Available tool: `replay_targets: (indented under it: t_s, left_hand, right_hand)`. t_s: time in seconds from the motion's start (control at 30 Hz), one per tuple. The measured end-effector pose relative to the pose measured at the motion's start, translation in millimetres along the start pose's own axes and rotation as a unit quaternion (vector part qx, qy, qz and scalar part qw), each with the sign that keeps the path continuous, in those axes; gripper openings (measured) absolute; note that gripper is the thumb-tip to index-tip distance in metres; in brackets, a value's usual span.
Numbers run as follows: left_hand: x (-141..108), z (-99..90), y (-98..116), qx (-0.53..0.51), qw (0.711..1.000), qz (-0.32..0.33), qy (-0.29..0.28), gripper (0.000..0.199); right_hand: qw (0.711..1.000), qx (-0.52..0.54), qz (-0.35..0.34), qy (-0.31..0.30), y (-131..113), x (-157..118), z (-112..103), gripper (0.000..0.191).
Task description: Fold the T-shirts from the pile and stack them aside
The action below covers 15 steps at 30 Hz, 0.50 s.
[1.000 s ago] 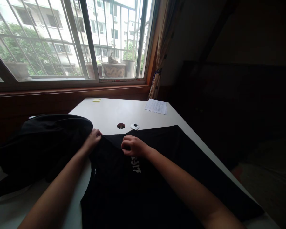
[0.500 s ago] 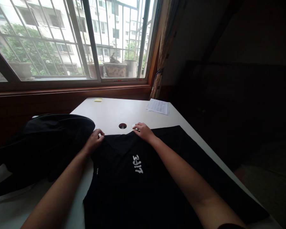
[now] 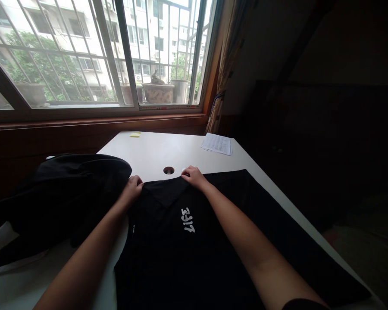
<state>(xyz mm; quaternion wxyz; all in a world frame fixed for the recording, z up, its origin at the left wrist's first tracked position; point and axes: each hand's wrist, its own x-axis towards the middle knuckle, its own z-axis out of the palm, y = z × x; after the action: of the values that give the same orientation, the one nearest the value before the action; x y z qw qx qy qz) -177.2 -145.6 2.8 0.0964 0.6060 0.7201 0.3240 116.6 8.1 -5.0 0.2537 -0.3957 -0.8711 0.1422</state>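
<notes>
A black shirt [image 3: 168,241] with white lettering lies spread over the white table [image 3: 155,148], its far edge running between my hands. My left hand [image 3: 135,187] pinches the shirt's far left corner, fingers closed. Farther right, my right hand [image 3: 194,176] is closed on the same far edge, thumb and fingers together. The lettering sits between my forearms, below my right hand. A small label shows near the neckline on the left.
Dark bundled clothing [image 3: 67,193] lies on the left of the table. Papers [image 3: 217,144] and a yellow note [image 3: 135,134] lie at the back. A round hole [image 3: 168,170] is beyond the shirt. A barred window [image 3: 100,56] stands behind.
My right hand's fingers have closed onto the shirt's far edge, where they were more spread before. My left hand's fingers are closer together. The far edge between the hands looks straighter.
</notes>
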Motion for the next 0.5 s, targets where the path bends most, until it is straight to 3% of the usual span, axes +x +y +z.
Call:
replay_targets:
  t_s: [0.23, 0.5]
  left_hand:
    - [-1, 10.1, 1, 0.049, 0.998, -0.002, 0.044, 0.014]
    - [-8, -0.9, 12, 0.11, 0.992, 0.039, 0.056, 0.007]
  right_hand:
    - [0.998, 0.025, 0.026, 0.05, 10, -3, 6, 0.012]
    - [0.996, 0.0, -0.001, 0.088, 6, -10, 4, 0.006]
